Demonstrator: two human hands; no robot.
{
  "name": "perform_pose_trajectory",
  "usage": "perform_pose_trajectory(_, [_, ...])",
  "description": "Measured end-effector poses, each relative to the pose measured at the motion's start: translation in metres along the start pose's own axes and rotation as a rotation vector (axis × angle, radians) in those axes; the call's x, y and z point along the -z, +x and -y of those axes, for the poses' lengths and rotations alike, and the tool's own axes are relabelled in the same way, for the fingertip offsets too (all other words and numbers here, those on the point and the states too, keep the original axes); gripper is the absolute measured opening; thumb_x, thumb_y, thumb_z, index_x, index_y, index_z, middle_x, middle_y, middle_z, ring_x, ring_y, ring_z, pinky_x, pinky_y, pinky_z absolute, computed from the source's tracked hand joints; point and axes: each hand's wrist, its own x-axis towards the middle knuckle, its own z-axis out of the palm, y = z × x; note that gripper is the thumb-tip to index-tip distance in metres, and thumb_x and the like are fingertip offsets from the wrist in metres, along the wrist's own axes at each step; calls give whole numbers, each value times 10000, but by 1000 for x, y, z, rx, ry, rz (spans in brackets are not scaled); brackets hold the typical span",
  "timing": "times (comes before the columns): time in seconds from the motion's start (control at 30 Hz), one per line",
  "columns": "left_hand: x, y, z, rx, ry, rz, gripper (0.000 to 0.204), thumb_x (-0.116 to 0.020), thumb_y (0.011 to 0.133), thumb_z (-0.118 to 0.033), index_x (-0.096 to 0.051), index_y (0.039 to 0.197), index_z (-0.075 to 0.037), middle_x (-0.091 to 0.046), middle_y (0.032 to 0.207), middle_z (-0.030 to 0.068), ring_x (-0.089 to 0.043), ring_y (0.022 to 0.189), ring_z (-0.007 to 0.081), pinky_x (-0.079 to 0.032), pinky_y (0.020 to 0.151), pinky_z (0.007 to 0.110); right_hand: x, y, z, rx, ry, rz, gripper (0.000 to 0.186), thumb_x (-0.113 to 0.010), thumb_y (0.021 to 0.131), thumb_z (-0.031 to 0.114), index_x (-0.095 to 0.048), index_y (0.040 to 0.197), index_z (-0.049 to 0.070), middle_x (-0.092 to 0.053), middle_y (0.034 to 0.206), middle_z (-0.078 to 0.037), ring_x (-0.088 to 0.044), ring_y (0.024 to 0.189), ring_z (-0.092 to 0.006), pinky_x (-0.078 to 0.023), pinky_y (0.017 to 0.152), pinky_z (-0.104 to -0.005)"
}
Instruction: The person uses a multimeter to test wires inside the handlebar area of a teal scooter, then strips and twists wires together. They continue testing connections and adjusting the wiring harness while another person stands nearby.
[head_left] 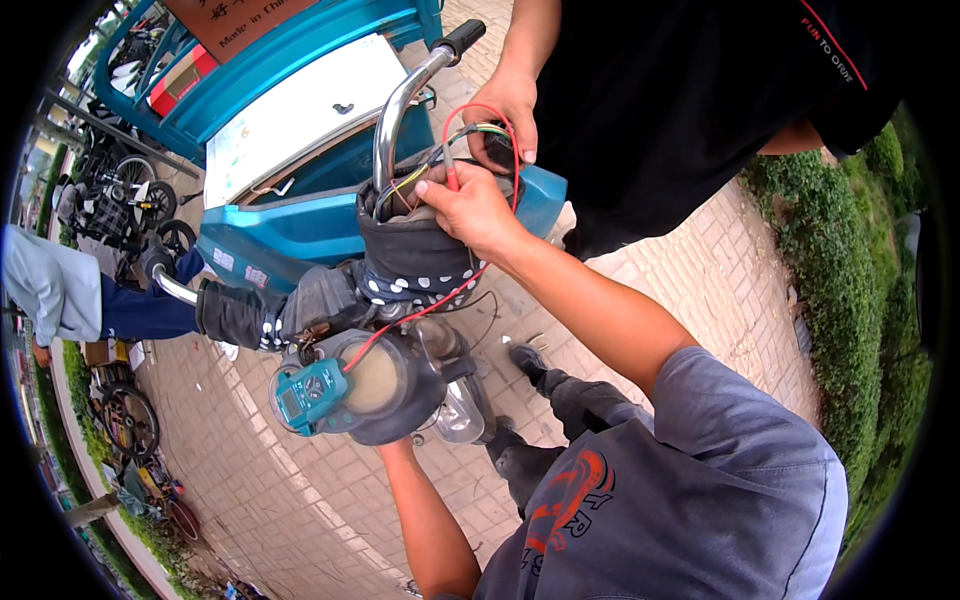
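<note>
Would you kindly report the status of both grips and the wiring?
Right grip: holding slim red probe near thin multicoloured wires. Left grip: hidden behind rounded grey housing. Possibly in the way: co-worker's fingers beside wires.

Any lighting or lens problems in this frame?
Head view: paving lines bow toward the dark circular rim; the white panel is very bright, the black shirt shows little fabric detail; light looks soft; multimeter and right hand look reasonably sharp.
</note>
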Motion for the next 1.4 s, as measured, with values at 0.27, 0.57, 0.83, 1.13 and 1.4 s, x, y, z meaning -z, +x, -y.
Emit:
perform_pose_trajectory(0.27, [1, 0, -4, -1, 7, -8, 484, -480, 1002, -238, -367, 1424, -30, -482, 1394, 119, -478, 1247, 250, -393, 1055, 383, 5, 1, 2, 5, 20, 22, 101, -626, 917, 100, -604, 893, 5, -625, 720, -36, -423, 485, -59, -309, 433, -228])
perform_pose_trajectory(0.57, [-6, 5, -8, -21, -1, -18, 486, -485, 1000, -236, -367, 1424, -30, -486, 1390, 120, -483, 1243, 251, -399, 1050, 385, 2, 0, 21, -11, -23, 55, 169, -575, 969, 165, -569, 903, 9, -609, 720, -51, -421, 451, -72, -293, 391, -229])
perform_pose_trajectory(0.83, [-8, 8, -9, -21, 1, -25, 487, -490, 999, -234, -367, 1424, -30, -489, 1387, 121, -488, 1239, 251, -405, 1047, 387, 0, 6, 13, 30, 89, 0, 184, -575, 972, 165, -545, 876, 11, -534, 629, -27, -403, 420, -75, -286, 369, -234])
perform_pose_trajectory(1.13, [-13, 15, -8, -23, 6, -23, 489, -496, 997, -231, -368, 1424, -30, -492, 1383, 122, -493, 1234, 251, -410, 1042, 389, 7, 6, 20, 10, 135, 56, 188, -581, 974, 200, -533, 873, 49, -536, 674, -23, -410, 429, -70, -293, 371, -219])
perform_pose_trajectory(1.4, [-19, 24, -7, -34, 15, -24, 491, -500, 996, -229, -368, 1424, -30, -495, 1380, 123, -497, 1230, 252, -416, 1039, 391, 9, 4, 22, -46, 176, 117, 171, -599, 964, 198, -513, 883, 75, -523, 678, -3, -406, 447, -60, -299, 387, -216])
